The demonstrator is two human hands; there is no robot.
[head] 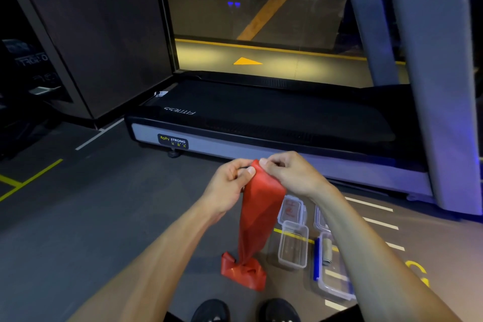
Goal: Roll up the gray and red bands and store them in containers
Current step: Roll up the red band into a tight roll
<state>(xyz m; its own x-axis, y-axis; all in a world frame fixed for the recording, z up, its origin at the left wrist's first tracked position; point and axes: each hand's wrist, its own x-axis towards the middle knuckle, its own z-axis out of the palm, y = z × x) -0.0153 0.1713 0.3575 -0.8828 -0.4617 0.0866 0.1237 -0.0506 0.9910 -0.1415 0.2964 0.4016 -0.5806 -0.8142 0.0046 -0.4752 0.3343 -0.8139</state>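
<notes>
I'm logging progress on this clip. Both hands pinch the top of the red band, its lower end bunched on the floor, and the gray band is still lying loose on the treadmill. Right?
Not quite. The head view shows both hands pinching the red band, its lower end bunched on the floor, but the gray band is already rolled and sits in a container.

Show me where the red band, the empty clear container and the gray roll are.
red band [258, 214]: head view, middle of hanging strip.
empty clear container [292, 244]: head view, inner wall.
gray roll [326, 251]: head view, side of roll.
</notes>
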